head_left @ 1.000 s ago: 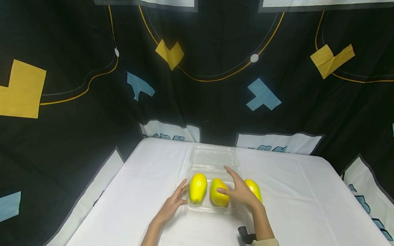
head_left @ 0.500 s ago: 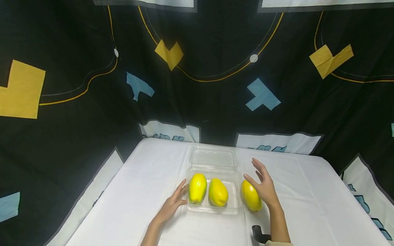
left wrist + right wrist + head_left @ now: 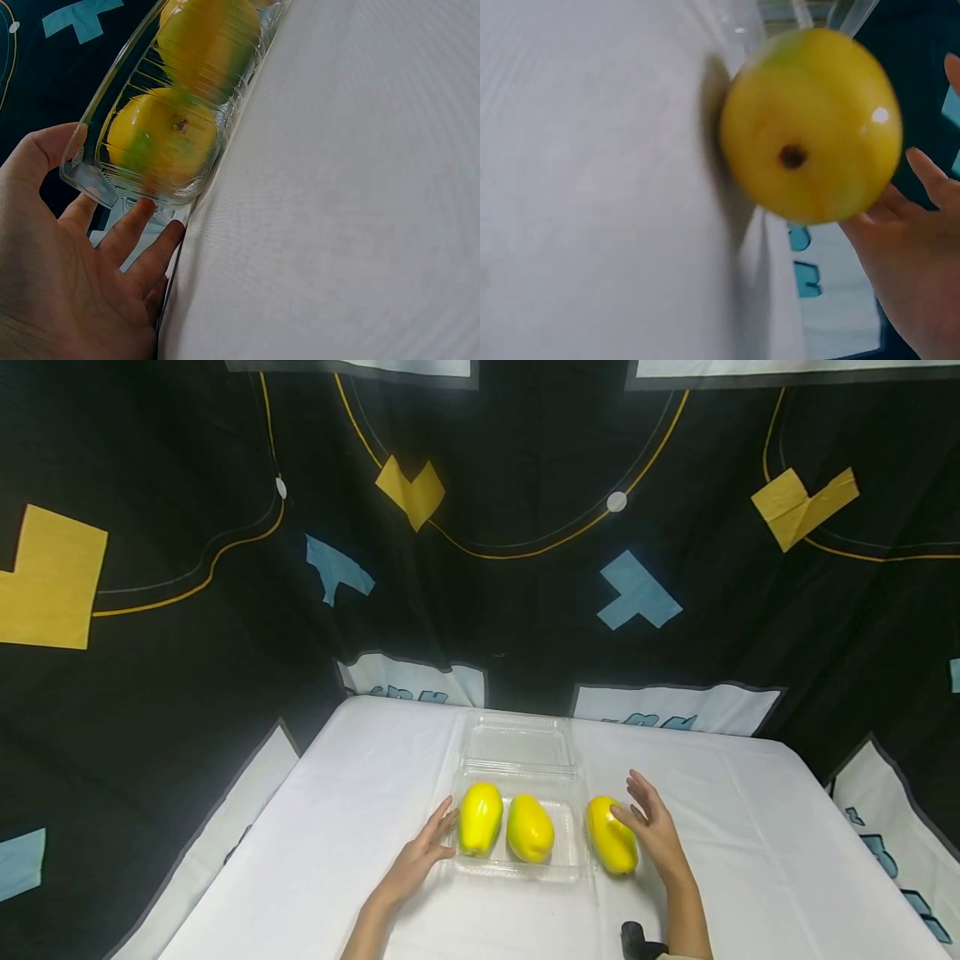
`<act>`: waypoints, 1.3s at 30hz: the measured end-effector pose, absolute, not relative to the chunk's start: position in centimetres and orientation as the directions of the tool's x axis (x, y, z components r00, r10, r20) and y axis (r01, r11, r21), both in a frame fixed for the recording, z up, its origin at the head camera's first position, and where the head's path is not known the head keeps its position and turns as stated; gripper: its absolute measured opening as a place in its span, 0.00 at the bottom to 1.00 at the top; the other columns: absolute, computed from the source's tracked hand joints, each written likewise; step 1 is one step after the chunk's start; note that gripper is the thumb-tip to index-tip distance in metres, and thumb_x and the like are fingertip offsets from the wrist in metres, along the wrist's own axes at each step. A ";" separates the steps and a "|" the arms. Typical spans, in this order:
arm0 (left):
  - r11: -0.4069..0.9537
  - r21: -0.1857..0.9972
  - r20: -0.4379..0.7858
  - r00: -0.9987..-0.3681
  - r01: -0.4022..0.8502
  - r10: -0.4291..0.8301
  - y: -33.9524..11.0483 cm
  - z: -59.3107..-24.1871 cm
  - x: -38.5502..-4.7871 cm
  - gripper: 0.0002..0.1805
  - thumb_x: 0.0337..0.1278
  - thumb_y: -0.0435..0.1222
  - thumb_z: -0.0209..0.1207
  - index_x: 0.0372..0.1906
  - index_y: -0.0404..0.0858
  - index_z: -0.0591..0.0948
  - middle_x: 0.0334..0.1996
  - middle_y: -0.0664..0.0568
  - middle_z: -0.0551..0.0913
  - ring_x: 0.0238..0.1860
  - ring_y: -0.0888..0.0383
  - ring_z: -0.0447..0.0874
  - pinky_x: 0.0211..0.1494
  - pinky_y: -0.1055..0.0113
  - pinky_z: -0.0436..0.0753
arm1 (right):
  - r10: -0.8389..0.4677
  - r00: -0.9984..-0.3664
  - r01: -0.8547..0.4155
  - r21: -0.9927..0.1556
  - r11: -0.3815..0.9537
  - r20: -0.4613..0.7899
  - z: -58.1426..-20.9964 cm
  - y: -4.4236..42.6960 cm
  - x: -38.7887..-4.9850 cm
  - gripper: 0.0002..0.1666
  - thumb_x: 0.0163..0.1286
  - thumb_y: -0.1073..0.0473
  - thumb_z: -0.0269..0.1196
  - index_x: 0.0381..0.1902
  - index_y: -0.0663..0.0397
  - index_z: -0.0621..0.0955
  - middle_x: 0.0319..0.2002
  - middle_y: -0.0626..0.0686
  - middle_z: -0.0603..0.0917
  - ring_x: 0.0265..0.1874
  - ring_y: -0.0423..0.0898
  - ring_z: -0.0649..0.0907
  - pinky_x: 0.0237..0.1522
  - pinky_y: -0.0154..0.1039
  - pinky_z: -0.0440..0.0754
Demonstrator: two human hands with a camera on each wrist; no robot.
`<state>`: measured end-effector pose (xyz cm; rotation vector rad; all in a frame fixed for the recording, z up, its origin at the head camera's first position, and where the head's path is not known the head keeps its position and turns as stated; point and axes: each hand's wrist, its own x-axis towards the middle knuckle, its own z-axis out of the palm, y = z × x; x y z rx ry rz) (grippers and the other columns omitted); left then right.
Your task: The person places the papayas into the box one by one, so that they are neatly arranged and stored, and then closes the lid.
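risk: loose fruit point(image 3: 611, 846) beside right hand point(image 3: 658, 831) may roll if nudged, being rounded; clear container point(image 3: 566, 831) may skid if left hand point(image 3: 414, 864) pushes. both hands spread: left touches container, right's contact with fruit unclear. side wall point(image 3: 582, 835) stands between loose fruit and two fruits point(image 3: 531, 829) inside; open lid point(image 3: 520, 746) lies beyond both hands.

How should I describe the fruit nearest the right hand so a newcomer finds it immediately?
On the white table, an open clear box holds two yellow fruits. Right of it, beside the right hand, lies a third fruit, the only one outside the box.
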<state>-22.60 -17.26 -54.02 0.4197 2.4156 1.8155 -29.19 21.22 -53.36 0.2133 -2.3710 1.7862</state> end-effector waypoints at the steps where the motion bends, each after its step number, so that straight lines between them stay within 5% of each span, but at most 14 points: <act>1: 0.256 0.953 0.091 -0.958 0.163 0.272 -17.3 -54.0 -22.6 0.36 0.63 0.39 0.49 0.72 0.57 0.47 0.69 0.43 0.56 0.68 0.41 0.51 0.61 0.33 0.51 | -0.027 -0.984 -0.179 -0.947 0.268 0.178 -52.9 21.0 -28.7 0.47 0.58 0.45 0.65 0.71 0.43 0.56 0.68 0.55 0.59 0.67 0.54 0.59 0.65 0.49 0.57; 10: 0.257 0.952 0.097 -0.959 0.168 0.267 -17.2 -53.9 -22.6 0.37 0.62 0.39 0.49 0.73 0.55 0.48 0.69 0.43 0.56 0.68 0.41 0.52 0.61 0.33 0.53 | -0.136 -0.989 0.010 -0.944 0.331 -0.058 -51.9 20.7 -27.6 0.47 0.59 0.49 0.65 0.71 0.45 0.55 0.70 0.61 0.54 0.67 0.62 0.55 0.64 0.63 0.47; 23: 0.243 0.957 0.093 -0.957 0.162 0.273 -17.2 -53.7 -22.4 0.37 0.62 0.38 0.49 0.73 0.55 0.47 0.69 0.43 0.55 0.68 0.41 0.51 0.61 0.34 0.53 | -0.168 -0.983 0.020 -0.950 0.313 -0.076 -52.9 20.9 -27.5 0.51 0.51 0.51 0.70 0.70 0.45 0.58 0.71 0.57 0.53 0.69 0.58 0.50 0.63 0.65 0.43; 39: 0.232 0.959 0.097 -0.955 0.166 0.282 -17.3 -53.8 -22.4 0.37 0.62 0.38 0.48 0.73 0.55 0.47 0.69 0.43 0.54 0.68 0.41 0.51 0.61 0.34 0.54 | -0.140 -0.987 0.024 -0.936 0.351 -0.077 -52.7 21.1 -27.3 0.49 0.51 0.50 0.70 0.69 0.44 0.60 0.69 0.59 0.57 0.66 0.60 0.58 0.62 0.64 0.52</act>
